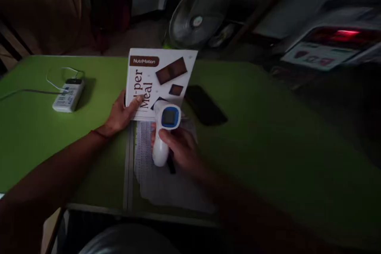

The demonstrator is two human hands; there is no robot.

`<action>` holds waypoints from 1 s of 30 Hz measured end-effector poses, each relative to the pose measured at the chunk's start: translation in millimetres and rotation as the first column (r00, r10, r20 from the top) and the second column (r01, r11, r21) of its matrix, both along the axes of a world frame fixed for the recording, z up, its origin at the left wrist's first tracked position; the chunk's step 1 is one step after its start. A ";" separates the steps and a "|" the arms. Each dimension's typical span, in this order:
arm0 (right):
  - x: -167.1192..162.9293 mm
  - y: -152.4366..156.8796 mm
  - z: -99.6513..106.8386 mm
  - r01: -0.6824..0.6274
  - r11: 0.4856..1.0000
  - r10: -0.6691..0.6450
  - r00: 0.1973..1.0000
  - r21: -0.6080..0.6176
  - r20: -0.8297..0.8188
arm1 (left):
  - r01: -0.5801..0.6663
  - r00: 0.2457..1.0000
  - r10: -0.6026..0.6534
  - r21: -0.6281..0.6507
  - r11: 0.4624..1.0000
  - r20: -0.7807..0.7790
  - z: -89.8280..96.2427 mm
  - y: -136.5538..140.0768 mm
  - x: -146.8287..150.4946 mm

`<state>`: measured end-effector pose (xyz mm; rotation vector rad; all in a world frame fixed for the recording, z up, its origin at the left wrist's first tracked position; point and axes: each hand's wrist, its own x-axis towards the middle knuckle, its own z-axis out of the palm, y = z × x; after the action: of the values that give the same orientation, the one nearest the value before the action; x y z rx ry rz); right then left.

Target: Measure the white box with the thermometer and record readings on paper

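Thermometer [161, 122], white, roughly upright in the right hand [183, 147] above papers [178, 192], fingers wrapped round its handle, thumb below the screen. Probably light, hard plastic, a bit slick; best held by the handle, screen left free. Box [162, 87] just behind, left hand [120, 115] gripping its lower left edge, thumb on the front; likely light, stiff card, dents easily. Dark phone [205, 105] rightward on green desk [268, 147].

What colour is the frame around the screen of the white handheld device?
The frame is blue, seen best in the head view.
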<state>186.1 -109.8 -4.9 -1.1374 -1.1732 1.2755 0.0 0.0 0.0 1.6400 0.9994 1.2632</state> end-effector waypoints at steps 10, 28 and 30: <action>-1.7 -3.1 6.2 -0.021 0.999 0.020 0.999 -0.030 -0.039 | -0.012 1.000 0.011 0.017 1.000 0.012 -2.5 0.3 -1.3; 39.9 14.9 33.1 0.060 0.998 -0.067 0.958 0.033 0.279 | -0.091 0.992 0.078 0.128 0.988 0.101 -9.6 13.4 -9.8; 53.0 21.9 36.7 0.063 0.997 -0.073 0.876 0.038 0.477 | -0.078 0.993 0.062 0.160 0.984 0.101 -12.2 18.7 -12.6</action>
<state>239.1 -87.9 31.8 -1.5195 -1.4859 0.9462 -12.6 18.7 -12.2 1.6623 0.9224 1.4906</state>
